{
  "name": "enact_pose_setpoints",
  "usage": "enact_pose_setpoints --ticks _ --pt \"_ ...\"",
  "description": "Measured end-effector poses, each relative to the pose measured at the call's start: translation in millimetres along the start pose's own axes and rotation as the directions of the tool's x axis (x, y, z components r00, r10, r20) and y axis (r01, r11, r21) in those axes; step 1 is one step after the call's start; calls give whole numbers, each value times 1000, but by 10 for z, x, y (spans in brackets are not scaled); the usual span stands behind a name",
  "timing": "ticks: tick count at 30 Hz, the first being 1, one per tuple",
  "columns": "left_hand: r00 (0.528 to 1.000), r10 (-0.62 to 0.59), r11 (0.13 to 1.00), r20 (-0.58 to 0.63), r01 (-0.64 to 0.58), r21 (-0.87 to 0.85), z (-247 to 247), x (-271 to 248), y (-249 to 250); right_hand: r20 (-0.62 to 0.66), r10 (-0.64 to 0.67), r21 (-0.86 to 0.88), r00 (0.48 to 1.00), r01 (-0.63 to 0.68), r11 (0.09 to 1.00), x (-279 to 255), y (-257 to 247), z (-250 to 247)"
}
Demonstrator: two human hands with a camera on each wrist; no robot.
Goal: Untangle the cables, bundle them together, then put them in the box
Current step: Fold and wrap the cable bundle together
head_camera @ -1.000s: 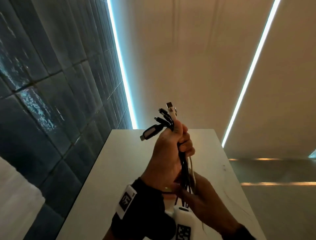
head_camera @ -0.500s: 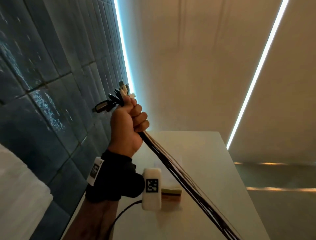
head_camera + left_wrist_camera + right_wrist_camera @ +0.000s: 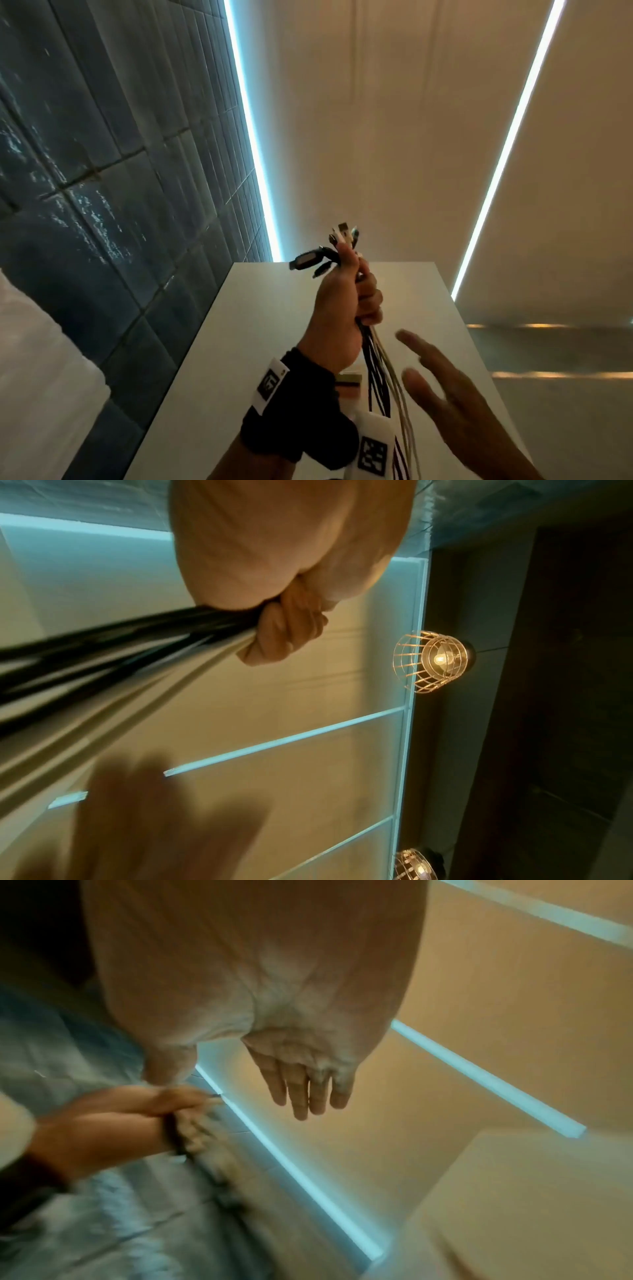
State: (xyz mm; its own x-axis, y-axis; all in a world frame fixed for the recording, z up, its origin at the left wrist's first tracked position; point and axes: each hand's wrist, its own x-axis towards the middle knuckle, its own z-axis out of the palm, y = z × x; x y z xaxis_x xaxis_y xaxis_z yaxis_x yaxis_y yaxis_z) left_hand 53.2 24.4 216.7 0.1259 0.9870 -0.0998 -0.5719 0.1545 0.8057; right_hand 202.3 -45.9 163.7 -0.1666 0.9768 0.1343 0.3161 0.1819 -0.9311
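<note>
My left hand [image 3: 346, 308] is raised in a fist round a bundle of black and white cables [image 3: 380, 373]. Their plug ends [image 3: 329, 253] fan out above the fist, and the strands hang straight down out of the bottom of the head view. In the left wrist view the curled fingers [image 3: 291, 631] clamp the blurred cables [image 3: 113, 658]. My right hand [image 3: 442, 383] is just right of the hanging strands, fingers straight and spread, holding nothing. The right wrist view shows its straight fingers [image 3: 304, 1088] and the left hand [image 3: 113, 1123] gripping the cables. No box is clearly in view.
A white table [image 3: 274, 342] stretches away below the hands. A small flat tan and dark object [image 3: 347, 385] lies on it behind the left wrist. A dark tiled wall [image 3: 102, 171] runs along the left. Lit cage lamps [image 3: 435, 660] hang on a dark wall.
My left hand swung the cable bundle from up at the left back to the centre. The strands now hang straight down instead of slanting right. My right hand has come into view, open beside them.
</note>
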Motion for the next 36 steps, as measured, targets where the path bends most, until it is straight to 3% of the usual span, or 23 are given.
enact_pose_setpoints --ticks 2,3,5,8,15,18,21,24,27,30,31,34,36 --pt "998 -61 995 35 63 -71 56 -38 -51 86 -19 218 996 0 976 215 -18 310" --pt "996 -73 993 50 77 -87 56 -41 -41 95 6 383 995 -42 923 284 -72 399" --pt "997 -46 996 63 50 -78 -5 -26 20 122 56 553 991 -114 826 325 -107 476" --pt "999 34 999 26 -34 -5 -169 26 130 177 87 504 980 -166 847 287 53 560" --pt "1000 11 998 2 -11 -63 -639 248 392 387 300 419 872 -456 785 -59 333 694" --pt "999 23 997 -28 -25 -77 -834 343 427 433 305 358 848 -473 805 -184 309 643" --pt "999 16 997 -30 -18 -71 -974 358 399 403 282 235 871 -396 888 -243 264 465" --pt "1000 0 989 -10 -1 -145 -1075 339 351 351 163 -16 922 -168 986 -323 205 261" --pt "998 -12 961 56 27 -276 -1141 300 296 213 -14 -249 977 68 966 -370 181 9" --pt "993 -71 984 95 85 -156 -1116 216 224 210 -97 -348 973 167 923 -291 17 -230" --pt "991 -94 993 95 99 -57 -1086 175 189 165 -127 -347 978 179 921 -218 -39 -298" --pt "974 -175 961 147 137 239 -934 -18 50 56 -116 -123 992 122 985 65 -273 -431" --pt "944 -240 934 225 162 318 -807 -159 -45 23 -127 -60 992 128 990 280 -368 -441"
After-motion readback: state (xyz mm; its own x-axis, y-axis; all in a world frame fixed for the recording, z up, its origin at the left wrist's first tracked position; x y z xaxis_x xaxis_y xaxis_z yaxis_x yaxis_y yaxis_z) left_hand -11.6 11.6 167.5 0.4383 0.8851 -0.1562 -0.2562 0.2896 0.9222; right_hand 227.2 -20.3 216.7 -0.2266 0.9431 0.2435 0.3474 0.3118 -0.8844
